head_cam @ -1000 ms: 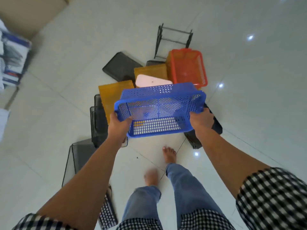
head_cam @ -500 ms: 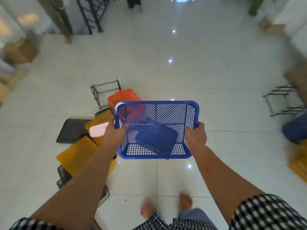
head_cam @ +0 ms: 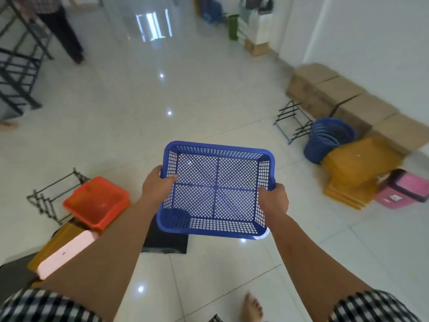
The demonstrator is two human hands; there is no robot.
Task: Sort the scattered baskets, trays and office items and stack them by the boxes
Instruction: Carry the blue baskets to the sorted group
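I carry a blue mesh basket [head_cam: 217, 189] in front of me above the white floor. My left hand [head_cam: 156, 185] grips its left rim and my right hand [head_cam: 274, 199] grips its right rim. A row of cardboard boxes [head_cam: 343, 98] runs along the right wall. In front of the boxes stand a stack of round blue baskets [head_cam: 327, 139], a stack of yellow trays [head_cam: 357, 170], a pink bin [head_cam: 405, 191] and a black wire rack [head_cam: 293, 120].
At the lower left lie an orange basket [head_cam: 96, 202], a wire rack [head_cam: 53, 194], yellow trays [head_cam: 53, 242], a pink lid [head_cam: 67, 254] and a black tray [head_cam: 166, 240]. A person [head_cam: 60, 26] stands at the far left beside black shelving [head_cam: 16, 63].
I have turned right with the blue basket held in both hands. The scattered pile has slid to the lower left and the boxes with the sorted stacks have come into view.
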